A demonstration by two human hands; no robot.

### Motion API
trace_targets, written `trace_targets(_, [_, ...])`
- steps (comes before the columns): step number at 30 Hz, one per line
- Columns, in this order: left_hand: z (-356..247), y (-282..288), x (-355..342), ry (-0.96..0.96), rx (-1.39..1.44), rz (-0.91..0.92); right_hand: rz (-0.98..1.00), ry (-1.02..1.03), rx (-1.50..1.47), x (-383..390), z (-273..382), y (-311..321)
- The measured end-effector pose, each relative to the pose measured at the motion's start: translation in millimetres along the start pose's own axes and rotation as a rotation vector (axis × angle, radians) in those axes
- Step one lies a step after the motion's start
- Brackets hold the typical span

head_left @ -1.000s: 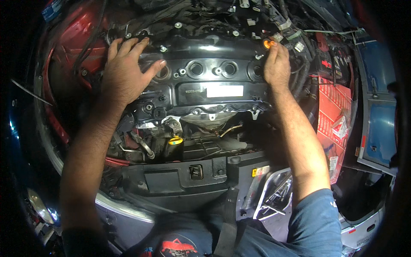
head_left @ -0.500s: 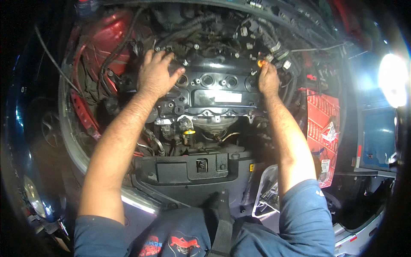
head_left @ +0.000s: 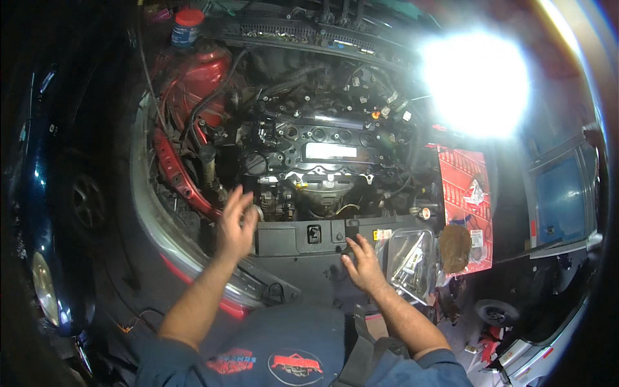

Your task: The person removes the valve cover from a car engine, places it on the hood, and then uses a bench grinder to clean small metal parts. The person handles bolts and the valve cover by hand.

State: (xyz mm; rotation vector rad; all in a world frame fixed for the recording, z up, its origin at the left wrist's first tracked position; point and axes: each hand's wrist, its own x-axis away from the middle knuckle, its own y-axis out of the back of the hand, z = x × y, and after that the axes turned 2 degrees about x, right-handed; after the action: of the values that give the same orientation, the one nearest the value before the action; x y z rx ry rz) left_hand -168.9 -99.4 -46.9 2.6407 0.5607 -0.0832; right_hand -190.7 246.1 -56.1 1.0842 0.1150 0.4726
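The black valve cover [head_left: 322, 132] with a pale label sits on the engine, an orange dipstick handle [head_left: 376, 115] at its back right. My left hand [head_left: 235, 227] hangs over the front left of the bay, open and empty, fingers apart. My right hand [head_left: 362, 263] is above the black front panel [head_left: 282, 238], also open and empty, left of a clear plastic tray [head_left: 411, 263] of metal parts.
A red printed sheet [head_left: 465, 175] with small packets and a brown lump [head_left: 455, 248] lies at right. A red-lidded jar [head_left: 186, 27] stands at back left. A bright lamp [head_left: 476, 84] glares at upper right. Other cars [head_left: 45, 287] flank this one.
Both hands have left the valve cover and drawn back toward me, fingers now apart. The view has pulled back, showing more of the bay, the jar and the lamp's glare.
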Motion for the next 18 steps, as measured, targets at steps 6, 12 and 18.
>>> trace_targets(6, [28,4,119,-0.246,-0.692,0.223,-0.198,0.173,0.358,10,-7,-62])
trace_targets(12, [30,-7,123,-0.328,-0.696,0.068,-0.23,0.175,0.283,11,-20,-68])
trace_targets(18, [27,-6,125,-0.319,-0.662,0.099,-0.285,0.184,0.171,19,-23,-72])
